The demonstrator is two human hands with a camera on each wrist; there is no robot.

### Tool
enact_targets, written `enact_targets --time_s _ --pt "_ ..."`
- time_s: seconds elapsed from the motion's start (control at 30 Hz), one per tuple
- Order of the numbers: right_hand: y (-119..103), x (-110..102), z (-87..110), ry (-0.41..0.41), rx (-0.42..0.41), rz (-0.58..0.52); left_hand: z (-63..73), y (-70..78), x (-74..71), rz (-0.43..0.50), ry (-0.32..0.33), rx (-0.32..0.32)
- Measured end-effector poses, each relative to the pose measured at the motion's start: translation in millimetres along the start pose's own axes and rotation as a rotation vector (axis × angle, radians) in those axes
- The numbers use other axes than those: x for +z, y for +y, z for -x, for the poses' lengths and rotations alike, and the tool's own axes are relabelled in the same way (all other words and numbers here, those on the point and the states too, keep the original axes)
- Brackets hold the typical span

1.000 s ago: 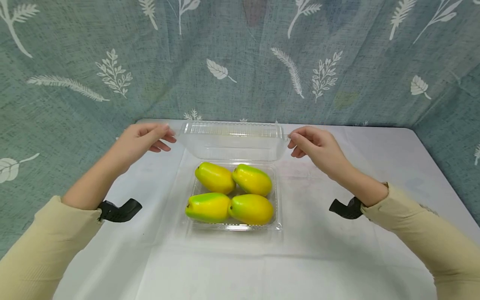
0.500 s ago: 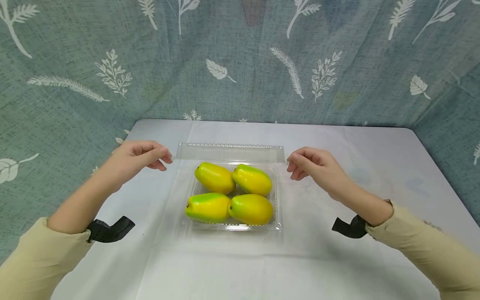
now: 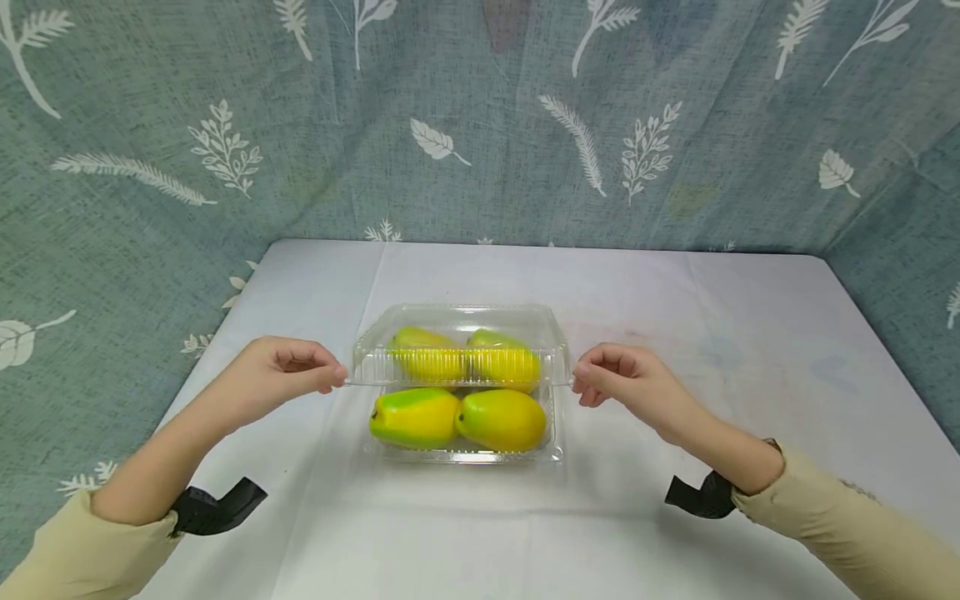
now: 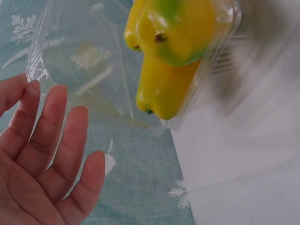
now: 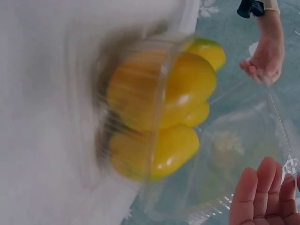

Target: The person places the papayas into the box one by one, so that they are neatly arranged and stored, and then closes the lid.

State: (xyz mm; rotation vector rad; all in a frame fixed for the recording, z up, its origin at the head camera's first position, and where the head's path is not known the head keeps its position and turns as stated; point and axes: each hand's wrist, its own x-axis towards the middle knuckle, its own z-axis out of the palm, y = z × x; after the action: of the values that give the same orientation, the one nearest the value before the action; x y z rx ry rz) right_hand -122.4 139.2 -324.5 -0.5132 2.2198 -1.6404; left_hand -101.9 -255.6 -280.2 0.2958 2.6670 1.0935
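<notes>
A clear plastic clamshell container [image 3: 465, 457] sits mid-table with several yellow-green mangoes [image 3: 501, 421] in its base. Its hinged lid [image 3: 468, 315] slants over the fruit, its front edge raised, covering the back two mangoes in the head view. My left hand [image 3: 288, 375] pinches the lid's left front corner between thumb and index finger, the other fingers spread loosely, as the left wrist view shows. At the opposite corner my right hand [image 3: 630, 383] pinches the lid's edge; its thumb is mostly cut off in the right wrist view.
A white cloth [image 3: 465, 542] covers the table. Behind and at the sides hangs a grey-green curtain [image 3: 480, 117] with white leaf prints. A black wrist strap [image 3: 217, 507] sticks out from the left sleeve, another black strap [image 3: 701, 496] from the right.
Both hands have moved toward the front of the table with the lid, which has swung from standing up behind the mangoes to leaning over the back ones. The base and fruit stay put.
</notes>
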Motion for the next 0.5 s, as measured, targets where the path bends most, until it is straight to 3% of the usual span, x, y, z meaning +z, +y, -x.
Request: enact_targets --time_s 0.17,0.5 --pt "11 8 7.3 -0.035 0.040 -0.019 6.0 -6.0 12.6 0.021 -0.029 -0.039" --pt "34 24 11.5 -0.084 0.088 -0.059 5.7 -29.0 41.3 0.177 -0.082 -0.115"
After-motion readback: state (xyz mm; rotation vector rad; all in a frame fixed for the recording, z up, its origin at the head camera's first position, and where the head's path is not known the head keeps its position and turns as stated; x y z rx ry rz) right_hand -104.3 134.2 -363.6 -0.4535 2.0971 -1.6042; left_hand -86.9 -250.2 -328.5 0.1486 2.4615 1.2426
